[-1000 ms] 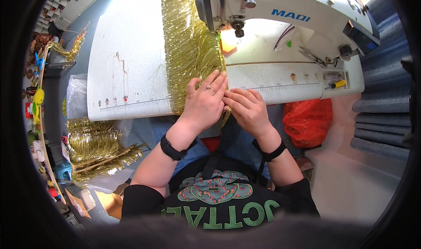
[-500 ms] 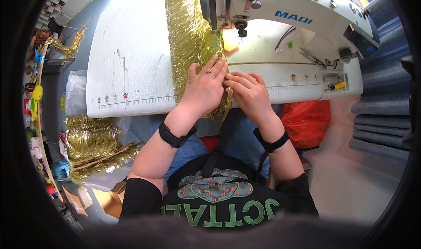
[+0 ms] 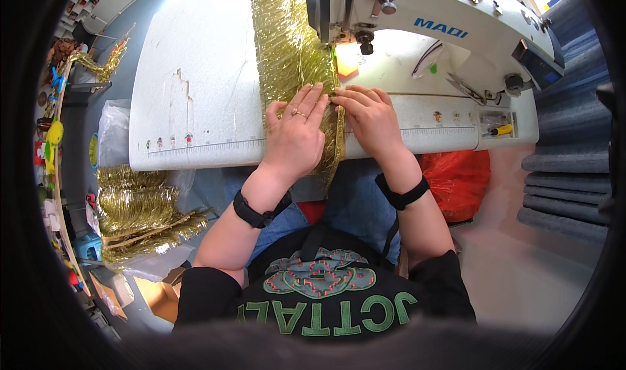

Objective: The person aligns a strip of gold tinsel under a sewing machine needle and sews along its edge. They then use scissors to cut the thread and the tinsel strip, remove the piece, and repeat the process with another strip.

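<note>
Across the upper frame stretches a white table point(image 3: 195, 109), the sewing machine point(image 3: 486, 47) standing on it. Gold fringe point(image 3: 283, 50) lies at upper centre, its lower end hanging past the near edge. Our right hand point(image 3: 375, 119) has moved up its right border and our left hand point(image 3: 295, 138) slightly left, so we judge it steadied closer to the machine. Our left fingers lie flat, slightly apart; our right fingertips bunch together, though we cannot tell whether they pinch. At right, a tray point(image 3: 515, 123) holds a yellow tool point(image 3: 502, 130); the red bag's point(image 3: 456, 184) contents are unclear.
</note>
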Tool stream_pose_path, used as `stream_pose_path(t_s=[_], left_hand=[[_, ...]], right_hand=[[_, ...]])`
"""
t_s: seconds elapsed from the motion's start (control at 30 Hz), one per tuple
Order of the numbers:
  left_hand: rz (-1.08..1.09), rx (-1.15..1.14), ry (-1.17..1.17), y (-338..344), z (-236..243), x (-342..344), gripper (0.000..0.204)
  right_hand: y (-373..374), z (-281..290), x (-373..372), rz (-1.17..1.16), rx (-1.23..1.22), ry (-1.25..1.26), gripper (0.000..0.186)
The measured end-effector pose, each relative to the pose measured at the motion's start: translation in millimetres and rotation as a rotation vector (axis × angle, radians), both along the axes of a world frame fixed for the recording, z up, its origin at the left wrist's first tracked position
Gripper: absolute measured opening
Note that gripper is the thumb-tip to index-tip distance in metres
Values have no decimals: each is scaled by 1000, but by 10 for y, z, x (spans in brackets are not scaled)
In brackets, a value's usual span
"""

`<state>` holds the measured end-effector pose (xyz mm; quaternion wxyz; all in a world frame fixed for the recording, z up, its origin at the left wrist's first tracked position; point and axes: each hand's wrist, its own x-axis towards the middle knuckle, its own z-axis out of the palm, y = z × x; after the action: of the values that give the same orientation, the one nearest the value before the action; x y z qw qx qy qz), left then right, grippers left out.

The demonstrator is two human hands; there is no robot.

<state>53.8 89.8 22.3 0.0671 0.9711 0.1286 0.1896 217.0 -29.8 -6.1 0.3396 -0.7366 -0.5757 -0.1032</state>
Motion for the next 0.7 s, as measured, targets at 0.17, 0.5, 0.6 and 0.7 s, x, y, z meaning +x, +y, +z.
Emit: stream_pose_path(t_s=[0.17,0.5,0.6,0.7], left_hand=[[2,-29,-12,6,-10,-29,58],[-57,-119,-74,109,11,114,46],[-147,-71,-58,83,-1,145,44],[-190,-35,-93,31,-33,152,38]], right_hand=[[13,2,3,1,-30,14,24],[-231,54,-247,32,95,-98,34],[-333,76,-327,101,112,-109,38],[-366,58,-422,160,225,-42,37]])
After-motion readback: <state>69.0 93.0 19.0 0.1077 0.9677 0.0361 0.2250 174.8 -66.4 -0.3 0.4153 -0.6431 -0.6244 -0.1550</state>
